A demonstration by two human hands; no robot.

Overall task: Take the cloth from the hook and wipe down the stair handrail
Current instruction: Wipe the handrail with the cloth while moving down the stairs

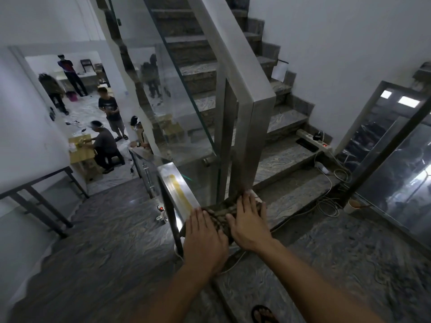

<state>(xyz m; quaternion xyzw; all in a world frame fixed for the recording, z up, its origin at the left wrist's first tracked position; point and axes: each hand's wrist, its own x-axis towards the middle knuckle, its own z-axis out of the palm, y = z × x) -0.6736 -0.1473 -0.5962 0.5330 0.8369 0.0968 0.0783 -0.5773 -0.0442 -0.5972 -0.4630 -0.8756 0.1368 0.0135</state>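
Head view shows 2 hands pressed flat on a dark checked cloth (pixel 220 214) that lies across the near end of the steel handrail (pixel 173 183), close to its corner with the upright post (pixel 250 145). The left hand (pixel 205 238) has its fingers spread and together with the palm bears down on the cloth's near-left part; the right hand (pixel 248 220) lies open and flat on its right part, not clenched. The cloth looks thin, soft and light, so it should bunch and slide easily on smooth metal; flat palm pressure, or a wrap over both rail edges, seems the surest hold. The rail top is narrow with sharp long edges, and a yellowish streak (pixel 179 192) runs along it ahead. Open room lies leftward down the rail; the post and glass panel (pixel 177 101) block the right.
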